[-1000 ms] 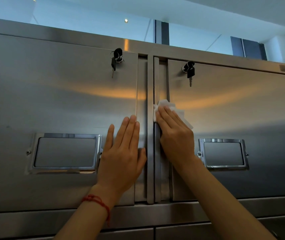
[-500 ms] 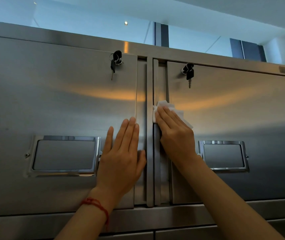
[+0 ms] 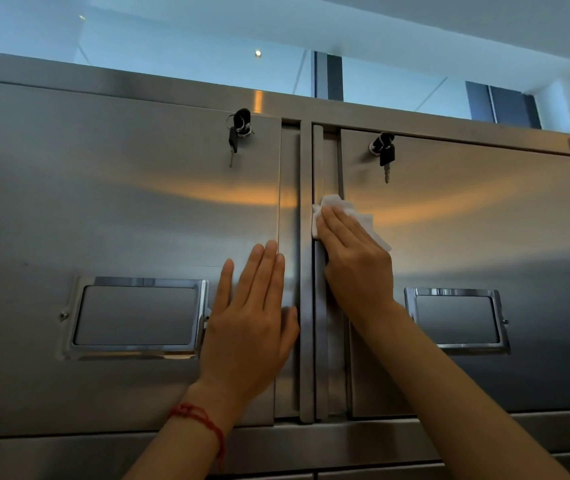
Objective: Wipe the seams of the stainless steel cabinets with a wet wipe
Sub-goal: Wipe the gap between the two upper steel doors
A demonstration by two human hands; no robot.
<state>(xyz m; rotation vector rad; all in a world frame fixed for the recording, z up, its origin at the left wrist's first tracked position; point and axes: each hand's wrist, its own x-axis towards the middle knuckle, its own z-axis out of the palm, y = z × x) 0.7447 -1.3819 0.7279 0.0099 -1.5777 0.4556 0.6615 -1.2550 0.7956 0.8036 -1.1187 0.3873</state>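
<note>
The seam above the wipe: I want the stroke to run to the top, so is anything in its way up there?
Nothing visible blocks it. The wet wipe sits under the right hand on the central seam, which runs bare to the top. The right door's key hangs to the right of the seam, clear of it.

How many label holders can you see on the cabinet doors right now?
2: one label holder on the left door, one on the right door, its left edge partly behind the right forearm.
</note>
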